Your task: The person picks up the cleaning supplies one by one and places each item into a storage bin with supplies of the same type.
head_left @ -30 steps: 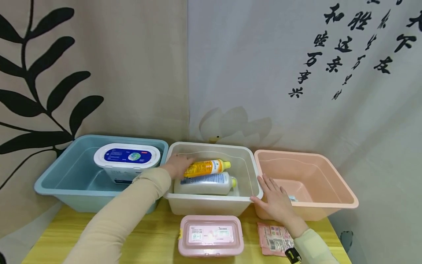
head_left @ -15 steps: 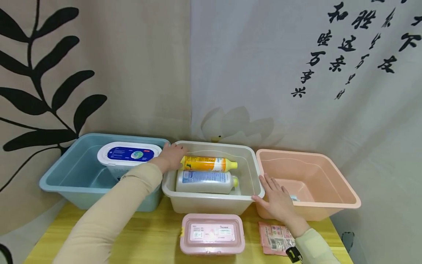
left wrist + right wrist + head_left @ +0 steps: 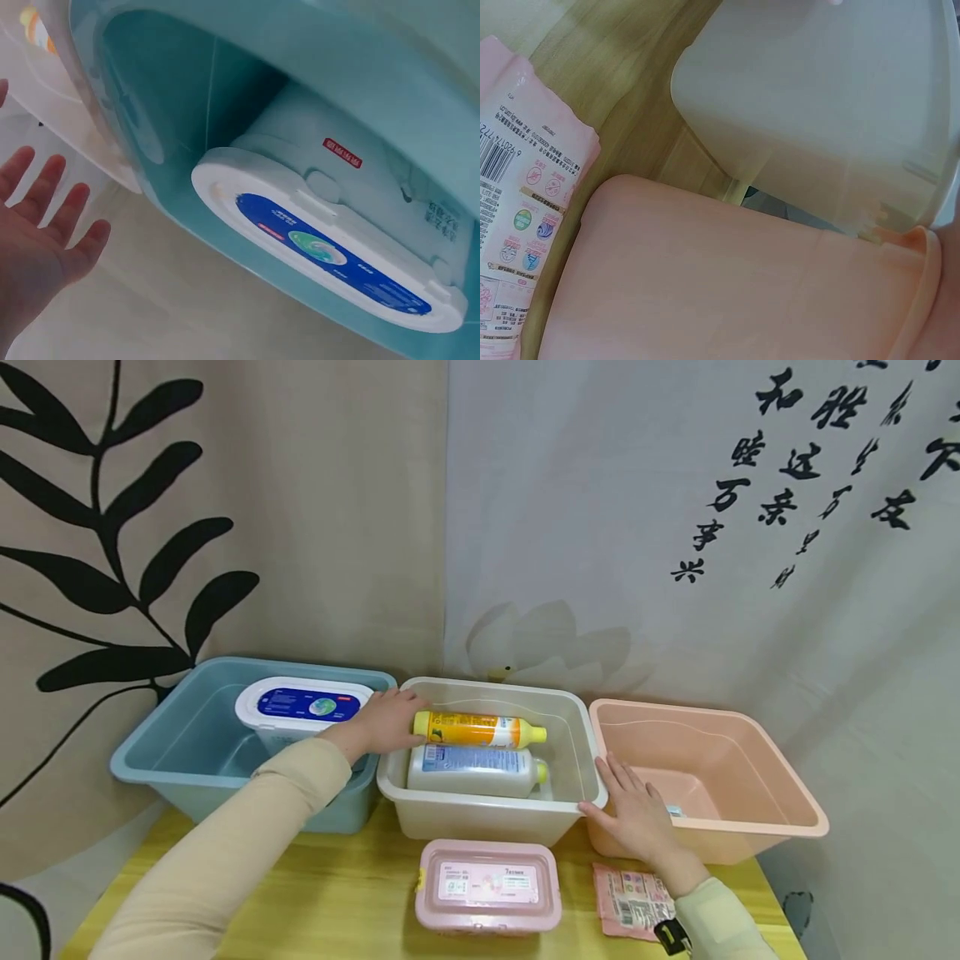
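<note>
My left hand is over the adjoining rims of the blue bin and the white bin. Its fingers are spread and hold nothing, as the left wrist view shows. Inside the white bin, a yellow squeeze bottle lies beside a white bottle with a yellow cap. A lidded white tub with a blue label stands in the blue bin. My right hand rests, fingers extended, at the white bin's right rim, next to the pink bin.
A pink lidded box sits on the wooden table before the white bin. To its right lies a pink printed packet, partly behind my right wrist. Something small and pale is in the pink bin. A curtain hangs behind.
My left hand has come away from the yellow bottle, moving left to the rims. That bottle, tilted before, now lies nearly level. My right hand stays by the rim; the view has shifted slightly.
</note>
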The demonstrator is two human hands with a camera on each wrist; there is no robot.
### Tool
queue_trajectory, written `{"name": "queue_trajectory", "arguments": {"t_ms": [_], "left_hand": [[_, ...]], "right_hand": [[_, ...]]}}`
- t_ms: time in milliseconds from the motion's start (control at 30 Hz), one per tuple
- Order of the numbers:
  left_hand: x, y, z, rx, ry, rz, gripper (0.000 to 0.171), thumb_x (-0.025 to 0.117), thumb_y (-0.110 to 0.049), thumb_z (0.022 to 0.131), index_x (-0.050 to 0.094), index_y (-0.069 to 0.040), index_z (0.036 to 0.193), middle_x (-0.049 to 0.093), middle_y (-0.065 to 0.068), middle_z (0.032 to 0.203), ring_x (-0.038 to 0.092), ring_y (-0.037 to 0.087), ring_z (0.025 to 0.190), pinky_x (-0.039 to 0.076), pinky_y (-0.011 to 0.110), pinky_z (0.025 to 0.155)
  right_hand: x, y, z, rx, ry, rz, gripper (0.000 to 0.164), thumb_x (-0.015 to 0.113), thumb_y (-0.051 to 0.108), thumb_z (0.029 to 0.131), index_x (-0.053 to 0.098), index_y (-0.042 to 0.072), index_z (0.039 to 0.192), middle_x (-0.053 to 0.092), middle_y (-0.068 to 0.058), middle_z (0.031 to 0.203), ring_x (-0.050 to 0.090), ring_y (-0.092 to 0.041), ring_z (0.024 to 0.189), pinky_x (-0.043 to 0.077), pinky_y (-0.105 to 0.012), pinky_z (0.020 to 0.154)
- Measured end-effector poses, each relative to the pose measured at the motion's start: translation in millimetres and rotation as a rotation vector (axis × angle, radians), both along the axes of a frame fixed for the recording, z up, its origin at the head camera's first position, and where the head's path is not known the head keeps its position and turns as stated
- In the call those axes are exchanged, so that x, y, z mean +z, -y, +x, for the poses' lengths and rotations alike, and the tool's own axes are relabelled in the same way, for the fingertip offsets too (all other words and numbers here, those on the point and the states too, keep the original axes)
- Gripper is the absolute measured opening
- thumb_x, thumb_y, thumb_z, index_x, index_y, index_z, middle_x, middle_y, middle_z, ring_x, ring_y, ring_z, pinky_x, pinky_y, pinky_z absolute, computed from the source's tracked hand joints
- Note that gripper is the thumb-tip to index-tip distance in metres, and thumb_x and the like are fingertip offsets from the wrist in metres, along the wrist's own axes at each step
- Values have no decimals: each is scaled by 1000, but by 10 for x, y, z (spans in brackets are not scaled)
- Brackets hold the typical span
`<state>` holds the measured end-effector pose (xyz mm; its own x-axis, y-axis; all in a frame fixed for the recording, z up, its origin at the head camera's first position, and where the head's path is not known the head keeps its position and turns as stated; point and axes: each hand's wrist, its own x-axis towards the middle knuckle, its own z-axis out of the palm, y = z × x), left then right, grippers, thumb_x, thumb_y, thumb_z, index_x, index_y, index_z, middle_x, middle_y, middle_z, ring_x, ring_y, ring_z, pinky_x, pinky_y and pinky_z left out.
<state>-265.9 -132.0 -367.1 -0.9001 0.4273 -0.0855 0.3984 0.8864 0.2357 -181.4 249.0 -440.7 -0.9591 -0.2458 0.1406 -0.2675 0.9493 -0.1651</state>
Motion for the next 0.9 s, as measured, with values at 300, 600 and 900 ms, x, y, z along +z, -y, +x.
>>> {"name": "queue_trajectory", "arguments": {"t_ms": [300,600,900], "left_hand": [[-44,94,77,-14,-7,60,61,64,-41,84,48,-13,136,52,12,136,46,33,121,32,59,105],[-6,110,209,-29,-10,160,62,64,-41,85,45,-18,139,51,8,138,45,32,127,31,59,107],[-3,116,360,-46,-31,218,61,63,-46,84,47,-18,137,51,6,138,45,31,129,35,57,105]], "right_hand": [[-4,3,-1,0,9,1,78,50,55,89,27,8,147,26,-17,153,30,-39,137,27,-66,102],[19,9,9,-4,10,3,78,51,55,88,28,8,147,26,-16,153,30,-39,137,27,-66,103],[21,11,10,-1,9,5,79,51,54,88,28,8,147,26,-17,153,30,-39,137,27,-66,103]]}}
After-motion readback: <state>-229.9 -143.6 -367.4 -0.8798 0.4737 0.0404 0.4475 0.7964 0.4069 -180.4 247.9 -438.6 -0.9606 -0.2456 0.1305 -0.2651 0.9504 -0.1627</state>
